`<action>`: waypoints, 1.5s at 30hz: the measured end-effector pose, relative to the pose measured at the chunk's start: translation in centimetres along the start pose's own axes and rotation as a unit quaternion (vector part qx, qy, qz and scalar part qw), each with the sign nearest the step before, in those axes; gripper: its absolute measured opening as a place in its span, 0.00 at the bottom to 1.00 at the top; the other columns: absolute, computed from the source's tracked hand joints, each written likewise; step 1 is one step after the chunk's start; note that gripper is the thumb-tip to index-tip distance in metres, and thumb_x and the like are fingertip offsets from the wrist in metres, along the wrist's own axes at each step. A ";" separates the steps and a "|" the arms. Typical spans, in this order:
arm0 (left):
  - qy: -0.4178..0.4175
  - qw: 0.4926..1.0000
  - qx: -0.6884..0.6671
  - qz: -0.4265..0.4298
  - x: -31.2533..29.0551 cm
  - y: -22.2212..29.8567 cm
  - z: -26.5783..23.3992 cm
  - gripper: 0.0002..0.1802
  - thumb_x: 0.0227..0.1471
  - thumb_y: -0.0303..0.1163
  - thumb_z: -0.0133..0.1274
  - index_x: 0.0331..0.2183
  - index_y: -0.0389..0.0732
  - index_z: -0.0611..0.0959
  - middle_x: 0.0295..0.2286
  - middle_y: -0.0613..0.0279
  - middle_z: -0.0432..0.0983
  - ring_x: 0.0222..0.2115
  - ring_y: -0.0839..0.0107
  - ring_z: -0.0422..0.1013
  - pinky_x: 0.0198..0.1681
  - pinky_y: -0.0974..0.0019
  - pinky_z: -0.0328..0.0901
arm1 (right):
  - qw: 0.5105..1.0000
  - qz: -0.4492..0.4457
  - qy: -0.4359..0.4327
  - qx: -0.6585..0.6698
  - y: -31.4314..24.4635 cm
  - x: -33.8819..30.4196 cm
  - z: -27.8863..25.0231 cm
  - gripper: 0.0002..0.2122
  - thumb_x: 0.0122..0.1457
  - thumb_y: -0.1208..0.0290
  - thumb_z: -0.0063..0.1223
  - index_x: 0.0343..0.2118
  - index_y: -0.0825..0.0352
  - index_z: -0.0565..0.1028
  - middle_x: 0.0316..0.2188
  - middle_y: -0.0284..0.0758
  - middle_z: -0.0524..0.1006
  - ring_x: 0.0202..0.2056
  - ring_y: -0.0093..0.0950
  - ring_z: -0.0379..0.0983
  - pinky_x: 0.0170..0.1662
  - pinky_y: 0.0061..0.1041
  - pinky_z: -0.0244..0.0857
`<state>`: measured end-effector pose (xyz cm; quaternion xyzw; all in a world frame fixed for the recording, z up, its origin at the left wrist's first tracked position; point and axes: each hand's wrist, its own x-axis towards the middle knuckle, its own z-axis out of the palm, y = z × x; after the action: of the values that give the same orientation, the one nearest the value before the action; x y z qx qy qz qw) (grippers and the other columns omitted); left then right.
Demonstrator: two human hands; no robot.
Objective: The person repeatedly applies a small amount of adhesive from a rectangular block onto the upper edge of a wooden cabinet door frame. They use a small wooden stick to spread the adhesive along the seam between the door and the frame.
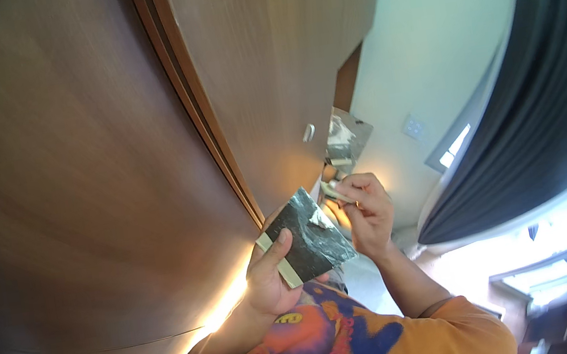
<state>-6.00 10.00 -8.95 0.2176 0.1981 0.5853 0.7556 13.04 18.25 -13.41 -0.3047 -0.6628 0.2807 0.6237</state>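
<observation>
My left hand is closed round the pale strip handle of a square, dark-bladed putty scraper, its thumb lying on the face. White paste is smeared along the blade, with a thicker lump near its upper right edge. Beside it, to the right and a little farther off, my right hand pinches a narrow pale piece between thumb and fingers. The far end of that piece is hard to make out. Just beyond the right hand shows a grey flat plate with white smears and a pale strip; what supports it is unclear.
Large brown wood panels rise at the left and ahead, split by a dark reddish trim. A small light-coloured handle sits on the farther panel. At the right are a pale wall, a switch plate and a dark curtain.
</observation>
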 end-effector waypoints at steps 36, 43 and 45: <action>-0.042 0.966 -0.195 -0.165 -8.4 2.7 -1.7 0.20 0.72 0.38 0.46 0.57 0.36 0.75 0.37 0.55 0.81 0.28 0.69 0.74 0.20 0.70 0.73 | 0.801 0.336 -0.069 0.490 -11.8 -4.3 3.3 0.10 0.72 0.68 0.55 0.49 0.69 0.79 0.39 0.35 0.82 0.37 0.25 0.76 0.46 0.28 0.70; -0.027 0.926 -0.236 -0.293 -8.0 3.1 -2.2 0.20 0.72 0.44 0.46 0.51 0.39 0.81 0.42 0.50 0.84 0.28 0.62 0.79 0.21 0.68 0.73 | 0.764 0.352 -0.204 0.501 -10.8 -4.8 1.5 0.14 0.65 0.66 0.60 0.46 0.73 0.78 0.35 0.34 0.79 0.34 0.25 0.74 0.41 0.28 0.67; -0.076 0.946 -0.192 -0.251 -8.3 3.2 -2.0 0.19 0.68 0.38 0.53 0.55 0.39 0.79 0.43 0.58 0.84 0.36 0.65 0.82 0.26 0.68 0.74 | 0.750 0.355 -0.285 0.480 -10.8 -4.6 0.5 0.13 0.62 0.68 0.60 0.43 0.74 0.78 0.34 0.34 0.78 0.34 0.25 0.73 0.39 0.27 0.65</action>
<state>-11.65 2.90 -8.43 0.0558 0.0722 0.3852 0.9183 12.17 7.65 -8.36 -0.0842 -0.4322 0.8368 0.3254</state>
